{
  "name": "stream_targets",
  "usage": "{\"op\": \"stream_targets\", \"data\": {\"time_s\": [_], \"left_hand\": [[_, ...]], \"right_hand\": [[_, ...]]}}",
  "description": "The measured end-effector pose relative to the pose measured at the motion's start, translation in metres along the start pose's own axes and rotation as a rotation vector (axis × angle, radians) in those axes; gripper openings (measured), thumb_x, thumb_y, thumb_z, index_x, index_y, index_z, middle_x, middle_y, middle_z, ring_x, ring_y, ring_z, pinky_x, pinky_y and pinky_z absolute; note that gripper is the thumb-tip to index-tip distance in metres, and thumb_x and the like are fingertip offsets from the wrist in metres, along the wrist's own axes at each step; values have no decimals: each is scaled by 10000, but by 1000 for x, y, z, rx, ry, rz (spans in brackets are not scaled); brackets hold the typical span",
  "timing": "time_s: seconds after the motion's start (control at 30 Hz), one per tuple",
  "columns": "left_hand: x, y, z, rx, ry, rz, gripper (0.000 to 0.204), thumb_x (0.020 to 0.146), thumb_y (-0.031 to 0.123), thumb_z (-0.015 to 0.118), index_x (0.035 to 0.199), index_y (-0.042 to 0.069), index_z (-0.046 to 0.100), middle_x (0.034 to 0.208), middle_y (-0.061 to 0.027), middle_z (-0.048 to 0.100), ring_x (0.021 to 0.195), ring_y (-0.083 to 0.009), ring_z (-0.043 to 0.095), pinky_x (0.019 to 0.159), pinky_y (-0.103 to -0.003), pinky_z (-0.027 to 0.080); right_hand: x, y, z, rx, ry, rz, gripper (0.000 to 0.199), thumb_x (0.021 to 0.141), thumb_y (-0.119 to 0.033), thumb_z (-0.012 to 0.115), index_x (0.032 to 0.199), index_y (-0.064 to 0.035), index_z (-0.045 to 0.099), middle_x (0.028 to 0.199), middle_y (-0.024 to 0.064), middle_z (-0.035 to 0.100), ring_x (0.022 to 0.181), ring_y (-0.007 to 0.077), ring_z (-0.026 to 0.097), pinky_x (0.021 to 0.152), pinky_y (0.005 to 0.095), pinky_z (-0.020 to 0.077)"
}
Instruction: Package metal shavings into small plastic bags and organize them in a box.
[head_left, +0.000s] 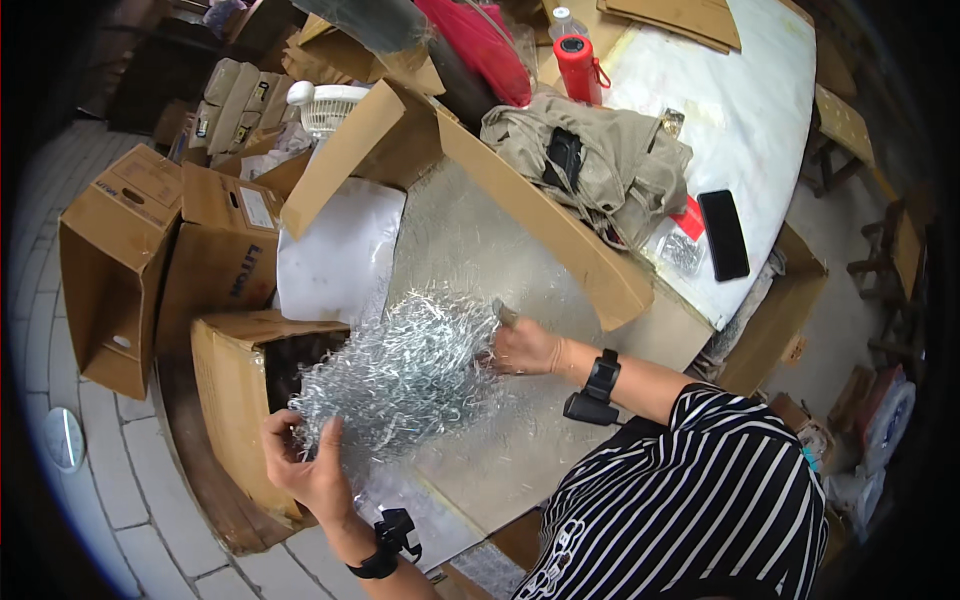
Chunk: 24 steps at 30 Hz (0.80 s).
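Your left hand [310,465] was curled on the near side of a shiny heap of small metal parts [400,370], fingers closed into its edge. Your right hand [525,348] gripped the heap's far side, with a small grey piece sticking up from the fingers. The heap lay on a silvery sheet [480,250] over the desk's near edge, partly above an open cardboard box [235,380] with a dark inside. Another open box [115,265] stood empty to the left. A khaki bag [600,165] lay behind a cardboard flap [545,220].
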<state>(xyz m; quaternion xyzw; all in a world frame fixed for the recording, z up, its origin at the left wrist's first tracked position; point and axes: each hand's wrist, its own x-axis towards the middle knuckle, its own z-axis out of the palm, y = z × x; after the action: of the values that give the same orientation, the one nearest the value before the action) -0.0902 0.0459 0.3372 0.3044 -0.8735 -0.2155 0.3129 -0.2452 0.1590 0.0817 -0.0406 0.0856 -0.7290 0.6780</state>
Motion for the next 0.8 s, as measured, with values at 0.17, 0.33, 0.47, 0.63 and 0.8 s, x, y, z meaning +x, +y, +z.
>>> {"op": "stream_targets", "data": {"time_s": [0.17,0.33,0.47,0.63,0.8], "left_hand": [[12,-3,13,63,39,-83,297,726,56,752,936,-1,550,859,-28,519,806,-124,484,741,-248,407],[17,-17,18,158,126,-64,284,727,53,739,928,-24,554,870,-55,542,819,-168,501,785,-286,416],[23,-33,17,214,129,-77,298,725,62,740,931,-32,547,870,-64,541,820,-176,498,788,-286,413],[26,-34,26,234,113,-45,304,721,72,744,929,-29,547,855,-66,534,816,-176,493,778,-283,410],[25,-35,27,209,117,-40,295,718,71,750,911,-28,549,846,-54,529,806,-165,487,766,-283,409]], "right_hand": [[5,14,-30,652,-528,157,701,891,-673,301,1296,-119,445,1141,73,583,992,290,566,759,362,474],[-13,5,-13,256,-96,173,666,884,-662,347,1257,-128,483,1098,44,593,979,264,573,698,386,512],[-20,4,3,347,-71,192,685,874,-681,335,1211,-112,515,1105,57,594,1015,272,560,728,410,516],[-8,24,-36,444,-321,167,697,881,-678,330,1105,-65,575,1032,79,622,988,241,571,694,395,518],[-5,14,-30,377,-271,139,647,870,-662,393,1030,-70,596,925,70,635,886,193,605,646,412,526]]}}
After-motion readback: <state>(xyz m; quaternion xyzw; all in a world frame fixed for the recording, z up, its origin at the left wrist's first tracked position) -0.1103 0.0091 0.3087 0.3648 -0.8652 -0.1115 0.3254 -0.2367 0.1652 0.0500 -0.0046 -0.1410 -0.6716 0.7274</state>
